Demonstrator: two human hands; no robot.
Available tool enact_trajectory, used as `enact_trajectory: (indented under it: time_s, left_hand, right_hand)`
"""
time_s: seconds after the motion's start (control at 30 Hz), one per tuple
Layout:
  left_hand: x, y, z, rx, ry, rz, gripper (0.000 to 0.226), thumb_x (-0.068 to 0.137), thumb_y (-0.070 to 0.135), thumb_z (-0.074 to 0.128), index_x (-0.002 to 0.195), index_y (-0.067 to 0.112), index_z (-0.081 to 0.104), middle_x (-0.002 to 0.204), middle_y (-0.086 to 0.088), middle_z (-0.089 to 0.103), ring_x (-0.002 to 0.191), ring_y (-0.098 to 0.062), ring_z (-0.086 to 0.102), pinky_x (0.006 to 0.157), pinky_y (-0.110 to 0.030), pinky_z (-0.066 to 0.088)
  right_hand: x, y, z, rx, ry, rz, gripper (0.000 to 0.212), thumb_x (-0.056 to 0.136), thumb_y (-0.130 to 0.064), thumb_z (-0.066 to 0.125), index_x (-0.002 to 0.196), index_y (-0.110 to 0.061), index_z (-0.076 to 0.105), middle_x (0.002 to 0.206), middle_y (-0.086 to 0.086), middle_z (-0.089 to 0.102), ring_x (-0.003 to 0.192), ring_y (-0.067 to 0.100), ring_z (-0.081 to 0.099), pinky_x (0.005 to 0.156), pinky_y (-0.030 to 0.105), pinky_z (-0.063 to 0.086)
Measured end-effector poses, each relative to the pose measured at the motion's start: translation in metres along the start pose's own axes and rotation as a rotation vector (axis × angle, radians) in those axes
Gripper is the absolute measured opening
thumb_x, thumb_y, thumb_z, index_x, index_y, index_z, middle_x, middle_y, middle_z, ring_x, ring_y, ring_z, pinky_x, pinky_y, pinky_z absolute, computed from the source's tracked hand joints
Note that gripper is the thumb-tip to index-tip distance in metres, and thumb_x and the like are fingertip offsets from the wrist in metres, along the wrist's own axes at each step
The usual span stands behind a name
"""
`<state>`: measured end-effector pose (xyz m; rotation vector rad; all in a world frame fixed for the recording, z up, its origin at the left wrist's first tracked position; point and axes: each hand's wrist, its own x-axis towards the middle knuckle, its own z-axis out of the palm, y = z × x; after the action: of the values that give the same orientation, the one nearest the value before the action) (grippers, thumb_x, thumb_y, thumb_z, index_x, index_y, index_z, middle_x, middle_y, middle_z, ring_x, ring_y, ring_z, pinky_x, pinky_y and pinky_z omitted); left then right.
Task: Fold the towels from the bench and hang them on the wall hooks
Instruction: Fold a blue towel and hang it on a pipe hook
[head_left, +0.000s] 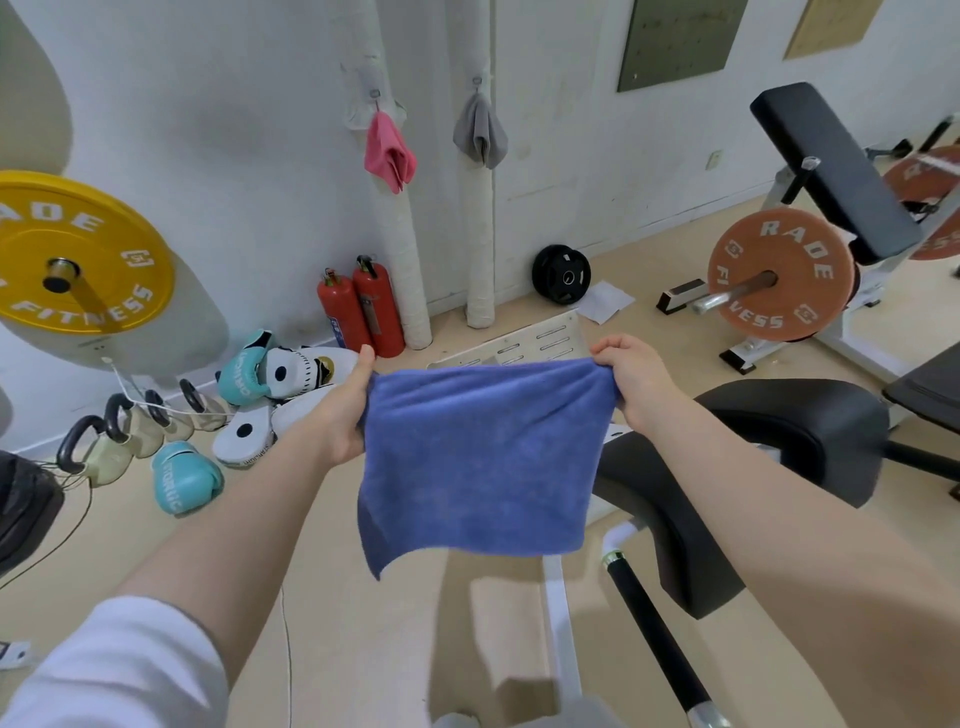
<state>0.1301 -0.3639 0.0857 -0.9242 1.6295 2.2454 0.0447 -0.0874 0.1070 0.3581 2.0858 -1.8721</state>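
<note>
Out in front of me at chest height, I hold a blue towel (478, 457) up by its top corners. My left hand (345, 410) grips the corner at nine o'clock, fingers curled round the cloth, thumb pointing up. My right hand (631, 379) pinches the corner at three o'clock. Its cloth hangs free below, over the floor. On the wall at twelve o'clock, a pink towel (388, 153) and a grey towel (479, 132) each hang from a hook. At four o'clock sits the black padded worktop (800, 436).
</note>
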Motion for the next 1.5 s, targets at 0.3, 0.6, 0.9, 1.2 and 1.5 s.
enact_trajectory:
  time_s: [0.3,0.6,0.9,1.2,1.5]
  left_hand:
    - [0.020,-0.011,0.016,0.090,0.270,0.181,0.012,0.092,0.019,0.052,0.100,0.013,0.059,0.095,-0.005,0.062,0.096,-0.023,0.058,0.071,-0.028,0.047]
    - [-0.013,-0.013,0.074,0.125,-0.068,0.413,0.008,0.090,0.008,0.056,0.093,0.010,0.063,0.068,0.004,0.069,0.062,-0.006,0.063,0.055,-0.016,0.051]
    - [-0.025,-0.012,0.074,0.191,-0.158,0.396,0.018,0.094,0.018,0.051,0.101,0.011,0.066,0.087,-0.006,0.067,0.075,-0.012,0.061,0.068,-0.019,0.050]
    - [-0.041,-0.006,0.076,0.199,-0.226,0.416,0.025,0.096,0.017,0.042,0.089,0.015,0.065,0.085,-0.004,0.064,0.079,-0.014,0.059,0.072,-0.024,0.047]
    - [-0.048,-0.005,0.069,0.400,-0.336,0.518,0.024,0.091,0.005,0.052,0.113,0.007,0.063,0.102,-0.003,0.069,0.090,-0.003,0.066,0.078,-0.014,0.050]
  right_hand:
    - [-0.012,0.004,0.023,-0.137,-0.171,0.067,0.019,0.084,0.003,0.047,0.098,-0.009,0.050,0.076,0.011,0.053,0.062,0.019,0.055,0.053,0.028,0.057]
    - [-0.047,-0.019,0.058,-0.014,-0.610,-0.219,0.019,0.087,0.006,0.051,0.094,-0.004,0.065,0.083,0.008,0.066,0.081,0.015,0.064,0.075,0.019,0.056]
    - [-0.041,-0.008,0.061,-0.652,-0.302,-0.868,0.023,0.083,-0.027,0.060,0.094,-0.010,0.072,0.088,-0.005,0.051,0.088,0.014,0.050,0.082,0.020,0.037]
    - [-0.060,-0.005,0.069,-0.929,-0.133,-0.947,0.033,0.094,-0.040,0.039,0.105,-0.018,0.060,0.098,0.002,0.062,0.092,0.024,0.058,0.078,0.041,0.047]
    - [-0.047,-0.013,0.058,-0.690,-0.090,-0.673,0.041,0.074,-0.052,0.066,0.062,-0.019,0.045,0.056,-0.009,0.045,0.057,0.007,0.043,0.056,0.028,0.036]
